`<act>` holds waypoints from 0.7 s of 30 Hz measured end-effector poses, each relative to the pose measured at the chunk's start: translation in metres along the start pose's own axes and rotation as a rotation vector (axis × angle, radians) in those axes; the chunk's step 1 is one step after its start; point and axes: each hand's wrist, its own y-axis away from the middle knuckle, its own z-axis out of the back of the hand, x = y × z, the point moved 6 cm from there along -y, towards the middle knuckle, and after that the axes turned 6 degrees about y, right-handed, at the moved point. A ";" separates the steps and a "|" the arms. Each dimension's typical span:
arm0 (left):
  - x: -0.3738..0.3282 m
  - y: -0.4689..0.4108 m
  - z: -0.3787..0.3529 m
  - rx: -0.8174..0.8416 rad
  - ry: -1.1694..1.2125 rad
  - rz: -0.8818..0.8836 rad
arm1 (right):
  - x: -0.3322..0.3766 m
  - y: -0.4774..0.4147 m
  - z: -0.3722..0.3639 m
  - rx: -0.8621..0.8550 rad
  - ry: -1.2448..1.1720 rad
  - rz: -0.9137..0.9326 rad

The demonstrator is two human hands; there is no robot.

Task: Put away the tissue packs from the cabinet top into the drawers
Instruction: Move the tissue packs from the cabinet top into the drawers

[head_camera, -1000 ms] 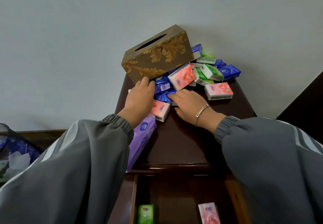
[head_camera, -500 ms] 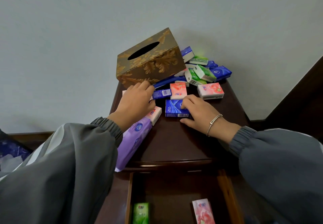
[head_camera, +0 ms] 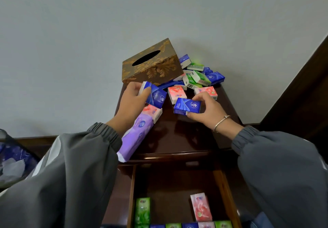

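Several small tissue packs in blue, green and pink lie heaped (head_camera: 197, 78) at the back right of the dark wooden cabinet top (head_camera: 179, 135). My left hand (head_camera: 131, 99) grips a blue pack (head_camera: 157, 95) lifted off the top. My right hand (head_camera: 208, 110) pinches another blue pack (head_camera: 187, 106) just above the surface. A pink pack (head_camera: 177, 94) lies between them. Under my left wrist lie a pink pack (head_camera: 152, 111) and a long purple pack (head_camera: 136, 135) that overhangs the front edge. The open drawer (head_camera: 221, 188) below holds a green pack (head_camera: 142, 210), a pink pack (head_camera: 201, 207) and a row of packs at its near end.
A gold-patterned brown tissue box (head_camera: 150, 64) stands at the back left of the cabinet top against the grey wall. A dark bin with crumpled paper (head_camera: 12, 162) sits on the floor at far left. Dark wooden furniture (head_camera: 301, 89) rises at the right.
Both hands have lifted a blue pack each off the cabinet top; a second ago they were reaching into the pile. The tissue box has settled flat at the back.
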 end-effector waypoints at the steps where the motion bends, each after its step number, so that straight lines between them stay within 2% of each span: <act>1: 0.000 0.006 -0.002 -0.004 0.146 0.059 | 0.003 0.007 0.008 -0.024 -0.095 0.010; 4: -0.001 0.029 -0.010 0.054 0.430 0.213 | 0.014 0.030 0.027 0.012 -0.363 0.049; 8: 0.001 0.060 -0.020 0.167 0.449 0.322 | 0.030 0.063 0.039 0.176 -0.470 0.079; 10: 0.004 0.073 -0.023 0.171 0.435 0.376 | 0.037 0.077 0.040 0.201 -0.457 0.091; 14: 0.007 0.107 -0.035 0.157 0.508 0.455 | 0.051 0.101 0.038 0.101 -0.330 0.107; 17: 0.007 0.133 -0.050 0.212 0.536 0.478 | 0.065 0.115 0.029 0.024 -0.126 0.185; 21: 0.012 0.154 -0.058 0.265 0.625 0.535 | 0.072 0.127 0.016 -0.003 -0.052 0.192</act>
